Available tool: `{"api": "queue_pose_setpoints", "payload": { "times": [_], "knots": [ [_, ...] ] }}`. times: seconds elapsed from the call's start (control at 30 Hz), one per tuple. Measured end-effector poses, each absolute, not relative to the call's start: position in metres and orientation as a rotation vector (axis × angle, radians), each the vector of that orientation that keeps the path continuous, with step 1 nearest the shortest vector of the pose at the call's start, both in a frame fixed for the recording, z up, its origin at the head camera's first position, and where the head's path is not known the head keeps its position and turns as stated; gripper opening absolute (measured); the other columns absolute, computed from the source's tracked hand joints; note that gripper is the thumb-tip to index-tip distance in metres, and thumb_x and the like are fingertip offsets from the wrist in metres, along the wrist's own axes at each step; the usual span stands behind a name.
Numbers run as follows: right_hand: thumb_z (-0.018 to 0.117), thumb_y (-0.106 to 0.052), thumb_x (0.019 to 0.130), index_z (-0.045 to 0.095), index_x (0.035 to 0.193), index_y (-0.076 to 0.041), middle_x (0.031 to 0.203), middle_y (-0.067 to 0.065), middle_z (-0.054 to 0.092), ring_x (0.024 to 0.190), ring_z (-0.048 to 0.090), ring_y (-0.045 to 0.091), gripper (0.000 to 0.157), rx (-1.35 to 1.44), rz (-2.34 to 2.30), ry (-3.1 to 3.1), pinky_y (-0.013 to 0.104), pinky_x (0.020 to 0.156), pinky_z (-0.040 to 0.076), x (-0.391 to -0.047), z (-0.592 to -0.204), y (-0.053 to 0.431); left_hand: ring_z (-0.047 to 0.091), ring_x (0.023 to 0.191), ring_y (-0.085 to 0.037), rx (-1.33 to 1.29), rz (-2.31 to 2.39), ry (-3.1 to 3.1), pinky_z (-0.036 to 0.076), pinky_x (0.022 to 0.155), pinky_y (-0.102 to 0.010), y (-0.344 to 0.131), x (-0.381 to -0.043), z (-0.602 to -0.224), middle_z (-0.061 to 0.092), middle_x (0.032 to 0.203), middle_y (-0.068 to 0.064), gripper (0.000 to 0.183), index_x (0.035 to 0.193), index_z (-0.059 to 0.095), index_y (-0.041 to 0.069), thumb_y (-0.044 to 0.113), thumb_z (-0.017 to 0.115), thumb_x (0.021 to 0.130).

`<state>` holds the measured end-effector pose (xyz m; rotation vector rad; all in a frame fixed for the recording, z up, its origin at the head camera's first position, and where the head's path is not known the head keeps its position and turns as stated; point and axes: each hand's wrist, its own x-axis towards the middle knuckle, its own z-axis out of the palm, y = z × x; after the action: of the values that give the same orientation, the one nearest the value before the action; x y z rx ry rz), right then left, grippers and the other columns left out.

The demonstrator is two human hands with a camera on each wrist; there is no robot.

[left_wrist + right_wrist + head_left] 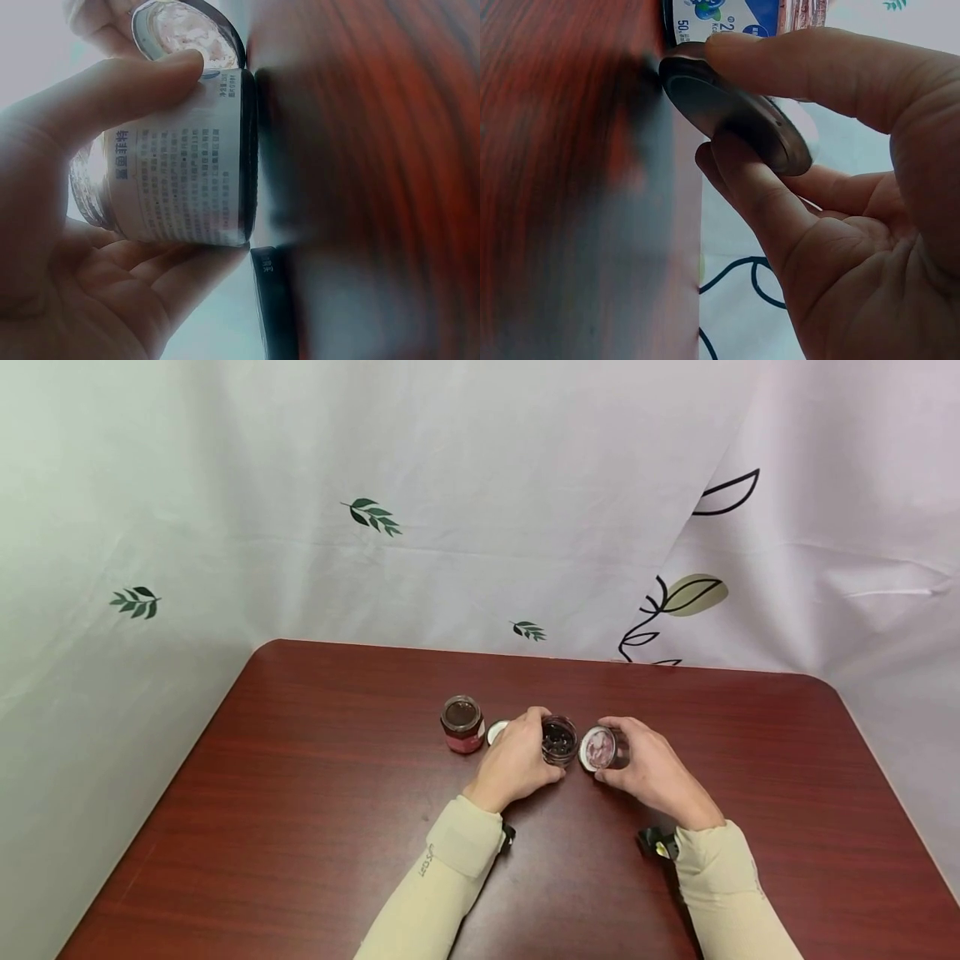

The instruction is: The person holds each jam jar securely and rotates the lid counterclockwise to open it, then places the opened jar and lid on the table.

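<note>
My left hand point(517, 760) grips an uncapped glass jar point(559, 741) of dark jam around its side, thumb toward me. Its white label point(176, 172) with printed text fills the middle of the left wrist view, and the jar stands upright. Just to its right, my right hand point(652, 768) pinches a round jar lid point(598, 749) by its rim, tilted on edge. The lid's white inside, smeared with pinkish residue, faces the jar; its dark outer side shows in the right wrist view.
A second jar point(462, 724) with dark contents and a red lower part stands left of my left hand. Another lid point(497, 732), white inside, lies between, partly hidden by that hand. Behind the reddish-brown table point(315, 760) hangs a pale curtain point(465, 510) with leaf prints.
</note>
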<state>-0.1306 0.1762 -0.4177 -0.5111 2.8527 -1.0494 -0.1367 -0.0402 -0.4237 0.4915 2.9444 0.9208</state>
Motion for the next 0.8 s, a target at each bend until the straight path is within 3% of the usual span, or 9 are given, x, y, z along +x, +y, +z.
{"api": "queue_pose_setpoints", "payload": {
  "times": [0.8],
  "knots": [
    [0.085, -0.004, 0.07, 0.058, 0.126, 0.009, 0.121, 0.026, 0.061, 0.108, 0.06, 0.039, 0.064, -0.541, -0.957, 2.905, 0.053, 0.092, 0.046, -0.1316, -0.4221, 0.1782, 0.065, 0.103, -0.021, 0.487, 0.916, 2.933, 0.051, 0.091, -0.033, -0.0399, -0.1371, -0.4237, 0.066, 0.115, -0.009, 0.076, 0.131, 0.051, 0.005, 0.024, 0.091, 0.069]
  ]
}}
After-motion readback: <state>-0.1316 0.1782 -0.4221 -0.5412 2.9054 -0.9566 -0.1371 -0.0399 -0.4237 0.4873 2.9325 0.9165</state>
